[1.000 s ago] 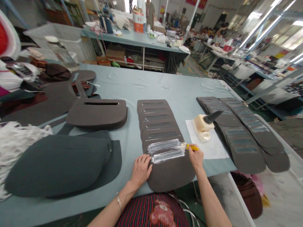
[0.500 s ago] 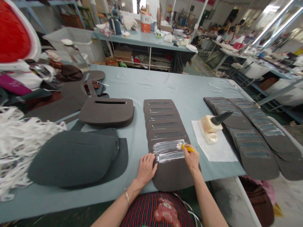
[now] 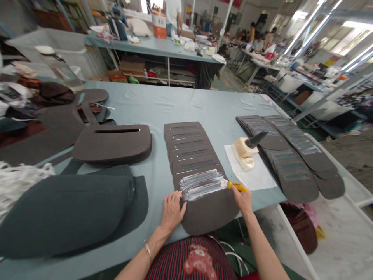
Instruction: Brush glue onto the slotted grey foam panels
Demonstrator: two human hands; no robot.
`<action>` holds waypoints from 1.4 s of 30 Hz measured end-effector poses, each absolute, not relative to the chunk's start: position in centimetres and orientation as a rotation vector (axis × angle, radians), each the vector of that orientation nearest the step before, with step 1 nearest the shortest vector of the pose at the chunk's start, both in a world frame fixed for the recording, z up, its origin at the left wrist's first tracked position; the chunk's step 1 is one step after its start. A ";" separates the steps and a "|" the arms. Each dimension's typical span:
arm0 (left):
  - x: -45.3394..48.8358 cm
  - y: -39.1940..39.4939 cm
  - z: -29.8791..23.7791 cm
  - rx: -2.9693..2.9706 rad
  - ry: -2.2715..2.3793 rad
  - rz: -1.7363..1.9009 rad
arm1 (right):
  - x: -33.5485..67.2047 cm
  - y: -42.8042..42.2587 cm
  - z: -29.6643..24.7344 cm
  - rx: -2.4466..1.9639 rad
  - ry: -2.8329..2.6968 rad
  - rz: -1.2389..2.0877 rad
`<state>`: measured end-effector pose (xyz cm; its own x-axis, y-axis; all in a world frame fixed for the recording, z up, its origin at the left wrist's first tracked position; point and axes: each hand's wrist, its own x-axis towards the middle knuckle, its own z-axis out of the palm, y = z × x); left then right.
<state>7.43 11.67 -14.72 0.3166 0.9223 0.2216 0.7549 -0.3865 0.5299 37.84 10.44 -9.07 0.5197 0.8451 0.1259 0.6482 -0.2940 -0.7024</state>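
Observation:
My right hand is closed on a yellow-handled brush whose bristles touch the right end of a white glue patch. The glue lies around the slot of the nearest dark brown panel, which tops an overlapping row of slotted panels. My left hand lies flat with fingers spread on the panel's left edge, holding it down. A cream glue bottle with a black nozzle lies on a white sheet just right of the row.
Two overlapping rows of glued panels run along the right side, near the table edge. A stack of brown panels and large dark grey pieces lie to the left. White shredded strips and clutter fill the far left. People work at benches behind.
The brush has swept from the middle of the glue patch back to its right end. My left hand stays pressed on the panel. The camera view has shifted slightly.

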 end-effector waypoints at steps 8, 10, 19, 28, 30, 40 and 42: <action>7.4 11.8 -14.5 2.262 1.501 0.721 | 31.5 10.6 -6.9 -1.911 -1.414 0.347; 7.4 11.8 -14.6 2.255 1.504 0.707 | 28.6 10.4 -6.9 -1.764 -1.568 0.531; 7.3 13.1 -13.4 2.073 1.530 0.799 | 35.0 13.3 -7.1 -1.937 -1.329 0.446; 8.3 20.4 -13.0 2.114 1.648 0.834 | 22.7 22.3 -7.2 -1.544 -1.415 0.644; 8.3 20.8 -13.4 2.149 1.645 0.814 | 22.5 23.5 -8.0 -1.559 -1.448 0.691; 8.1 20.9 -13.6 2.160 1.653 0.809 | 37.1 24.9 -7.6 -2.036 -1.322 0.229; 8.1 20.4 -13.8 2.163 1.655 0.831 | 33.5 24.6 -6.7 -1.920 -1.429 0.268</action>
<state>8.14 20.38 -13.76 0.1719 0.9487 0.2655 0.7796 -0.2958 0.5521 33.53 24.63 -6.74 0.3651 0.8988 0.2426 0.7499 -0.1295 -0.6488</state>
